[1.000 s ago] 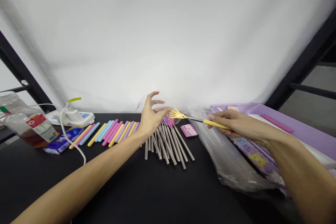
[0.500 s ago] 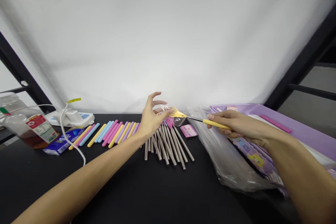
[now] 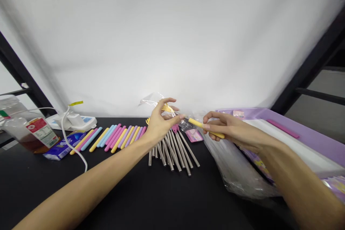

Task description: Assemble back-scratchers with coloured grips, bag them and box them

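Note:
My right hand (image 3: 229,127) is closed on the yellow handle (image 3: 196,123) of a back scratcher. Its yellow hand-shaped head (image 3: 167,108) shows through a clear plastic bag (image 3: 152,100), close to the fingers of my left hand (image 3: 159,120). The left thumb and fingers pinch the bag; how far they also touch the scratcher is hidden. Beneath my left hand lies a fanned pile of metal rods (image 3: 172,151), with pink hand-shaped heads (image 3: 175,128) at their far ends. A small pink card (image 3: 194,135) rests to the right of the pile.
Coloured sticks (image 3: 115,138) lie in a row on the black table. Left of them are a blue packet (image 3: 64,145), a power strip (image 3: 86,122) with a white cable, and a bottle (image 3: 40,133). Clear bags (image 3: 237,172) and a purple tray (image 3: 258,114) stand at right.
The scratcher has moved left and its metal shaft is now mostly out of sight. The clear bag spreads higher around its head. My right hand has shifted left with the handle.

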Available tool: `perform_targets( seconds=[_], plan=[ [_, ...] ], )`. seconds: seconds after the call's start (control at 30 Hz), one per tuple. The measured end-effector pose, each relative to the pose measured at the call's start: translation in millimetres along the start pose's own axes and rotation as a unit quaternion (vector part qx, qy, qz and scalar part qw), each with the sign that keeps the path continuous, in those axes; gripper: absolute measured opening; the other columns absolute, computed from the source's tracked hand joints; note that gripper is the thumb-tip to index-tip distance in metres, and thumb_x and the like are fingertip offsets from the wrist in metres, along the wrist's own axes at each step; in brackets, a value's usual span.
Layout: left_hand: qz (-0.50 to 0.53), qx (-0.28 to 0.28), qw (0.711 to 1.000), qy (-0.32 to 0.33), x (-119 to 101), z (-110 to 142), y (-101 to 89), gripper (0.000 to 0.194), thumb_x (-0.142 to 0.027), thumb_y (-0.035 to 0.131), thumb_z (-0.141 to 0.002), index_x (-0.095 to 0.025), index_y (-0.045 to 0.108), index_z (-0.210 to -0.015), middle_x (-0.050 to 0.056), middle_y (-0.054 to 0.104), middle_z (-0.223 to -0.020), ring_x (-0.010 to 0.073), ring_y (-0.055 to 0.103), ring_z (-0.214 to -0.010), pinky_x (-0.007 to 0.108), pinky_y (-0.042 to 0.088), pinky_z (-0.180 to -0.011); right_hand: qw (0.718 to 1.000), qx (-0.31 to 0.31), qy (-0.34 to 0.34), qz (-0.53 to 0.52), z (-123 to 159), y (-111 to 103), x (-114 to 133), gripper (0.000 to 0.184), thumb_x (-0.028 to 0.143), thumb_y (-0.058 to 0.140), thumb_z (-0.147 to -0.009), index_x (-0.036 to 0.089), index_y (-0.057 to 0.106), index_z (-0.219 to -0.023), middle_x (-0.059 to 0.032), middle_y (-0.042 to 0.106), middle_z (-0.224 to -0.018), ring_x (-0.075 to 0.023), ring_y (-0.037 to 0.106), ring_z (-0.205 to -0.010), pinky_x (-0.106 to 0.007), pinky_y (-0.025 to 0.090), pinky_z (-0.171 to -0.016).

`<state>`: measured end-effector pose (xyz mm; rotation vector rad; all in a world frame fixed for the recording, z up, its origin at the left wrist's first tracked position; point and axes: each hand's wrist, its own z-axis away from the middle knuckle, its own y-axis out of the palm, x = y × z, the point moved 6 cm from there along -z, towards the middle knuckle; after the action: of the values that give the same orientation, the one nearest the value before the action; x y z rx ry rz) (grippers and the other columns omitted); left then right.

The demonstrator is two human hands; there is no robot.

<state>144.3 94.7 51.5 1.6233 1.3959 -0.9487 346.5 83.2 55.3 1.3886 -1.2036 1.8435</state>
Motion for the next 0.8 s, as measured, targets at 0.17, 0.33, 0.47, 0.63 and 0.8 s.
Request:
perform_targets(
  seconds=[0.17, 0.33, 0.47, 0.63, 0.8],
  plan=[
    [0.01, -0.01, 1.0, -0.016, 4, -11, -21.3, 0.061, -0.028, 0.084, -0.068, -0.025, 0.053, -0.12, 0.002, 0.062, -0.097, 0.0167, 0.069, -0.082, 0.037, 0.059, -0.081, 0.996, 0.046, -0.013, 0.081, 9, -22, -2, 0.046, 0.041, 0.078, -0.076, 0.022, 0.064, -0.116, -0.0065, 0.074, -0.093, -0.0208, 0.066, -0.087, -0.033, 0.05, -0.081],
    [-0.025, 0.042, 0.999, -0.025, 8, -3, -6.6, 0.052, -0.034, 0.082, -0.07, -0.024, 0.059, -0.116, 0.003, 0.063, -0.1, 0.0139, 0.066, -0.081, 0.027, 0.055, -0.073, 0.989, -0.015, -0.105, 0.099, -1, 0, 12, 0.032, 0.043, 0.077, -0.076, 0.017, 0.071, -0.092, -0.0053, 0.071, -0.076, -0.0196, 0.066, -0.071, -0.032, 0.05, -0.068],
    [-0.025, 0.103, 0.993, -0.046, 9, 9, 17.9, 0.039, -0.038, 0.078, -0.075, -0.019, 0.064, -0.105, 0.004, 0.066, -0.094, 0.015, 0.066, -0.083, 0.027, 0.055, -0.075, 0.972, -0.11, -0.163, 0.131, -10, 15, 15, 0.033, 0.042, 0.08, -0.07, 0.018, 0.058, -0.075, 0.0012, 0.059, -0.065, -0.0142, 0.056, -0.061, -0.028, 0.043, -0.058],
    [0.001, 0.098, 0.992, -0.085, 7, 7, 14.7, 0.041, -0.043, 0.069, -0.083, -0.02, 0.062, -0.116, 0.005, 0.067, -0.091, 0.0148, 0.066, -0.077, 0.028, 0.056, -0.07, 0.957, -0.151, -0.196, 0.15, -9, 10, 14, 0.038, 0.044, 0.08, -0.07, 0.021, 0.053, -0.084, 0.001, 0.055, -0.081, -0.013, 0.052, -0.068, -0.027, 0.043, -0.06],
    [0.098, 0.094, 0.984, -0.113, 0, -1, 1.5, 0.042, -0.036, 0.074, -0.08, -0.021, 0.053, -0.112, 0.004, 0.066, -0.09, 0.02, 0.069, -0.089, 0.033, 0.056, -0.076, 0.969, 0.03, -0.234, 0.073, 4, 14, 23, 0.035, 0.038, 0.072, -0.081, 0.028, 0.065, -0.113, -0.0091, 0.047, -0.141, -0.0294, 0.042, -0.133, -0.04, 0.047, -0.096]
  ],
)
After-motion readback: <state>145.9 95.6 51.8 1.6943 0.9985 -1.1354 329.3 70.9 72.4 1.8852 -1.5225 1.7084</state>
